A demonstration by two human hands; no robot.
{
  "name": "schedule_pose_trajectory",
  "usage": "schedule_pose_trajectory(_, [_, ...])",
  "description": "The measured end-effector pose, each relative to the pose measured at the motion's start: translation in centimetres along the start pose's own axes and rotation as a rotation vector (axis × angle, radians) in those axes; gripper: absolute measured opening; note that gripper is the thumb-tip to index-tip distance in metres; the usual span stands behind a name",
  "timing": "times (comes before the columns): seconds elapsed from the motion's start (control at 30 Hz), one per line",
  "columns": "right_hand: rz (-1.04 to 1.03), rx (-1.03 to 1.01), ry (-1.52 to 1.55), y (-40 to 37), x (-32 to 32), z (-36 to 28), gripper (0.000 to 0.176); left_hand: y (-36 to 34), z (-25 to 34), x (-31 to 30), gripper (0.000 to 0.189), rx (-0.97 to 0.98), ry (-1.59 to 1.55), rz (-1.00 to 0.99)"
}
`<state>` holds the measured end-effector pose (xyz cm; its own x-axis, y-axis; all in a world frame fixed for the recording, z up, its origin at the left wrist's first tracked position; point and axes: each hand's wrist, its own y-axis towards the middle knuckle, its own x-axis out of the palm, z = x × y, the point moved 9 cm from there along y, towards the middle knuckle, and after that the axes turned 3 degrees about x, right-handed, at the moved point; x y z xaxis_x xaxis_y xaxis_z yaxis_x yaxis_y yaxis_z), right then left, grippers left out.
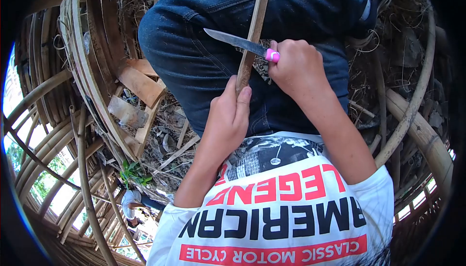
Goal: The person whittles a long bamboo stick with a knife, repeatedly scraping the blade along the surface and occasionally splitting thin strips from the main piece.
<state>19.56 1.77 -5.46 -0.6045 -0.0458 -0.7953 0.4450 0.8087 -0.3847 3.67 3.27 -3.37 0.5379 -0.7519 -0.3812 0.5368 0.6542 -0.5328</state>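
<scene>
My left hand (228,113) is closed round the near end of a long wooden strip (260,11), its thumb pressed along the wood. The strip runs up and away over my jeans-covered leg (170,37). In my right hand (298,67) is a knife (235,39) with a pink band at the front of its handle; the rest of the handle is hidden in my fist. The blade points left and lies across the strip, a short way beyond my left hand.
Pale wood offcuts (141,81) and shavings lie on the ground at left. Long bent bamboo strips (80,62) curve beside them. At right a thick bamboo pole (422,135) slants past my arm. Another person (131,203) is partly visible beyond the bamboo slats at lower left.
</scene>
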Motion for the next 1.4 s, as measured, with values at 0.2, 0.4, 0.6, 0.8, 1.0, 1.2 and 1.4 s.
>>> schedule_pose_trajectory(0.2, [0.02, 0.06, -0.001, -0.9, -0.3, 0.8, 0.02, -0.1, -0.6, 0.7, 0.026, -0.049, -0.088, -0.065])
schedule_pose_trajectory(0.4, [-0.004, 0.036, 0.052, -0.2, 0.1, 0.0, 0.02, 0.1, -0.8, 0.4, 0.025, -0.081, -0.135, -0.023])
schedule_pose_trajectory(0.6, [-0.046, 0.059, 0.013, -1.2, 0.3, 1.1, 0.02, -0.5, -1.1, 0.6, 0.026, -0.082, -0.078, -0.056])
schedule_pose_trajectory(0.8, [0.047, -0.005, 0.062, -0.5, 0.0, -0.2, 0.02, -0.2, -0.9, 0.5, 0.027, -0.084, -0.135, -0.031])
schedule_pose_trajectory(1.0, [0.014, 0.061, 0.01, -1.0, 0.6, 1.4, 0.022, -0.6, -1.4, 1.0, 0.024, -0.112, -0.153, -0.062])
schedule_pose_trajectory(1.2, [0.118, -0.048, 0.037, -0.4, 0.2, 0.1, 0.027, -0.4, -0.7, 0.4, 0.024, -0.071, -0.137, -0.008])
schedule_pose_trajectory(1.4, [0.175, -0.06, -0.014, -0.2, 0.2, 1.1, 0.028, -0.2, -0.5, 1.0, 0.026, -0.003, -0.105, -0.06])
